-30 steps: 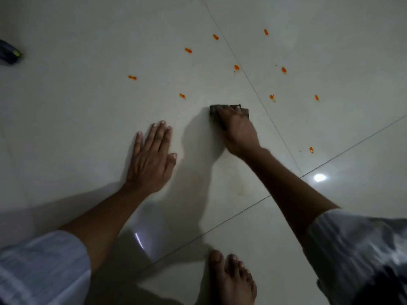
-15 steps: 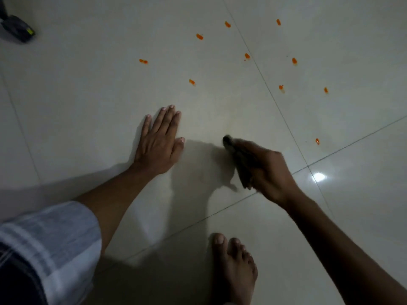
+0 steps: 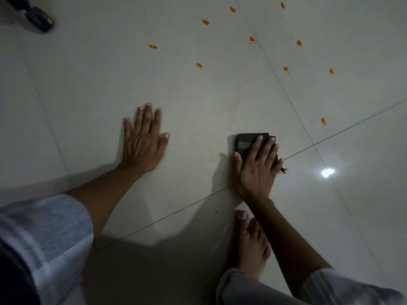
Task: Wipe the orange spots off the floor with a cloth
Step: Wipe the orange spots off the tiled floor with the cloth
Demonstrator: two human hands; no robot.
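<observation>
1. I crouch on a pale tiled floor (image 3: 198, 111), my right hand (image 3: 256, 170) pressing a dark folded cloth (image 3: 248, 140) flat against the tile; the fingers lie straight across it, so this grip is a flat press rather than a clench.
2. My left hand (image 3: 144, 142) rests palm-down on the tile, fingers spread wide and holding nothing, propping my weight.
3. The cloth sits just beside the crossing of two grout lines (image 3: 315, 145), well short of most of the mess.
4. Ten orange spots (image 3: 286, 69) are scattered across the tiles ahead; the nearest spot (image 3: 323, 121) lies to the right of the cloth, beyond the grout line.
5. My bare foot (image 3: 251, 243) is planted just behind the wiping hand.
6. Risk, as I judge it: a faint yellowish smear (image 3: 233, 106) shows ahead of the cloth, so a loaded cloth may spread colour rather than lift it.
7. Risk: the farthest spots call for a long reach, and the glossy tile could let my propping hand slide.
8. Risk: pigment may settle into the grout where one spot (image 3: 252, 39) sits beside a joint.
9. A dark object (image 3: 39, 20) lies at the far left, apart from the work.
</observation>
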